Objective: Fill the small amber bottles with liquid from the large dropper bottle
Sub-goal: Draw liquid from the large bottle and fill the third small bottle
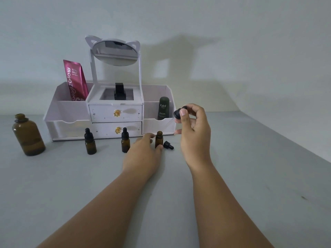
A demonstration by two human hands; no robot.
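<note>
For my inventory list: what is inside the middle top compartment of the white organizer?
A black bottle stands inside the organizer; the compartment's front rim hides its base.

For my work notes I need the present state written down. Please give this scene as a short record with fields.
large bottle: large amber glass bottle, uncapped, upright at far left of grey table
capped: two small amber glass bottles with black dropper caps, upright
open: third small amber glass bottle, uncapped
loose cap: small black dropper cap lying right of the open bottle
left hand: holds the open bottle
right hand: pinches a black dropper top, raised
behind: white plastic organiser with mirror
</note>
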